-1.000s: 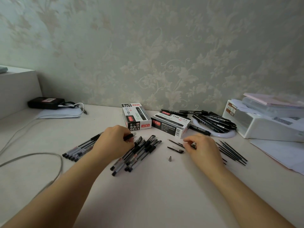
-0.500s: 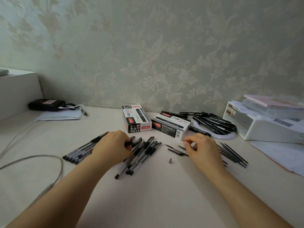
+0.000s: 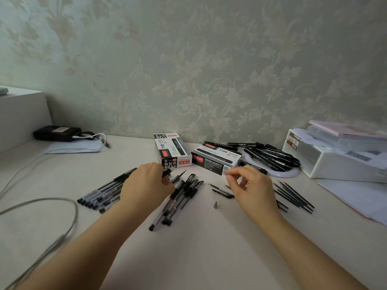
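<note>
My left hand (image 3: 146, 185) curls over the top of a bundle of black gel pens (image 3: 181, 200) in the table's middle and grips a pen whose uncapped tip (image 3: 181, 174) pokes out to the right; a black cap (image 3: 167, 173) shows at my fingertips. My right hand (image 3: 249, 189) hovers over loose pen parts, thumb and forefinger pinched together on something too small to make out. A black clip piece (image 3: 222, 193) and a small metal tip (image 3: 215, 205) lie just left of that hand. Thin black refills (image 3: 293, 194) lie to its right.
Another row of pens (image 3: 100, 193) lies left of my left hand. Two pen boxes (image 3: 173, 150) (image 3: 216, 160) stand behind the hands, with black markers on a white dish (image 3: 272, 156) beyond. A white organiser (image 3: 335, 162), papers (image 3: 356, 195), a grey cable (image 3: 41, 206) and a black device (image 3: 56, 133) flank the work area.
My left hand drew a pen out of the bundle and lifted it slightly, baring its tip. My right hand rose off the table with its fingers pinched.
</note>
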Demonstrator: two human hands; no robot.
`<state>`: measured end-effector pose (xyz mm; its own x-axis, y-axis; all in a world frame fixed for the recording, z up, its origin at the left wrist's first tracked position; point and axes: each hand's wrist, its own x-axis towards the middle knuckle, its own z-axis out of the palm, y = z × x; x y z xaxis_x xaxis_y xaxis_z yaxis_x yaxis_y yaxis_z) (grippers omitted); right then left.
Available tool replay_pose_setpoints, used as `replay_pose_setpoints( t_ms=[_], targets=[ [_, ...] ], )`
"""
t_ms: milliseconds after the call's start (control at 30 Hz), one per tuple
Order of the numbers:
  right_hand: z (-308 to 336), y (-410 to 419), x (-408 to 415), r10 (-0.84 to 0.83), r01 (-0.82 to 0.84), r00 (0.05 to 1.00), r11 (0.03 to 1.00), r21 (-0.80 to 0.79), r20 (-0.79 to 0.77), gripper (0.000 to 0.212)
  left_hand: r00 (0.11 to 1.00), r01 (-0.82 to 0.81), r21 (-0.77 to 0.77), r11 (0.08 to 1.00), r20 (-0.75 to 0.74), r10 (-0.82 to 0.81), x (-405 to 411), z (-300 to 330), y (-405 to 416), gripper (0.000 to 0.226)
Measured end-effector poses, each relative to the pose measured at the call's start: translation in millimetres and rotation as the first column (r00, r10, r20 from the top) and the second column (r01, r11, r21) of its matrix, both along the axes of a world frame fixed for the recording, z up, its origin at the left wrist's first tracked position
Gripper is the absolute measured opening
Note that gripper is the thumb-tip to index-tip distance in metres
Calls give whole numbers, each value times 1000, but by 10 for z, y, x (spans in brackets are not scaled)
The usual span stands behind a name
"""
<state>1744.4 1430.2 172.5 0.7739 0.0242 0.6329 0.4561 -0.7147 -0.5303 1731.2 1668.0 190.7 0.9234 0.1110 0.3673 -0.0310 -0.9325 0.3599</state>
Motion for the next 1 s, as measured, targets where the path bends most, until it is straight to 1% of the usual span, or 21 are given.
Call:
replay_pose_setpoints(
  t_ms=[33, 67, 100, 133, 167, 200, 233, 300, 333, 367, 433, 533, 600, 633, 800, 900, 1000],
  targets=[
    [29, 31, -12, 40, -35, 998, 993, 115, -43, 6, 999, 35, -79, 996, 20, -33, -7, 26, -26, 23],
    [62, 69, -32, 122, -87, 985, 961, 263, -119, 4, 996, 85, -171, 982, 35, -80, -22, 48, -59, 20],
    [94, 115, -59, 245, -141, 947, 898, 416, -208, 4, 990, 141, -259, 955, 51, -132, -39, 65, -99, 18],
    [118, 163, -92, 376, -175, 882, 821, 544, -283, 10, 981, 194, -329, 924, 69, -181, -62, 77, -147, 16],
    [126, 202, -119, 478, -188, 812, 757, 625, -335, 17, 971, 240, -373, 896, 86, -224, -84, 80, -199, 16],
    [124, 235, -144, 546, -192, 754, 716, 671, -366, 25, 960, 279, -393, 876, 99, -262, -106, 74, -250, 15],
    [120, 263, -165, 586, -196, 717, 689, 698, -378, 27, 950, 313, -401, 861, 111, -293, -125, 63, -298, 14],
    [119, 292, -186, 611, -185, 699, 656, 732, -371, 15, 929, 369, -402, 838, 145, -339, -153, 39, -373, 14],
    [120, 295, -182, 606, -173, 706, 648, 742, -365, 8, 921, 391, -397, 830, 164, -354, -159, 27, -402, 15],
    [125, 287, -174, 589, -160, 724, 650, 743, -359, 6, 914, 405, -394, 825, 178, -364, -162, 17, -421, 17],
    [148, 259, -142, 532, -116, 784, 632, 767, -320, 9, 911, 411, -407, 816, 167, -376, -164, 6, -434, 14],
    [202, 191, -90, 463, -54, 862, 492, 869, -208, 17, 903, 426, -402, 811, 127, -411, -155, -18, -414, 10],
    [217, 167, -82, 459, -52, 875, 405, 913, -154, 18, 892, 449, -380, 809, 147, -427, -160, -17, -415, 12],
    [213, 170, -83, 468, -55, 872, 383, 922, -142, 18, 885, 464, -380, 800, 166, -434, -162, -13, -416, 12],
    [175, 216, -97, 478, -76, 867, 402, 912, -139, 19, 857, 514, -415, 751, 205, -473, -196, 10, -440, 13],
    [181, 195, -88, 461, -69, 877, 395, 916, -132, 16, 857, 513, -414, 752, 207, -471, -196, 8, -441, 12],
    [179, 178, -76, 473, -91, 872, 413, 906, -128, 17, 864, 502, -438, 746, 209, -458, -188, -3, -437, 12]
  ],
)
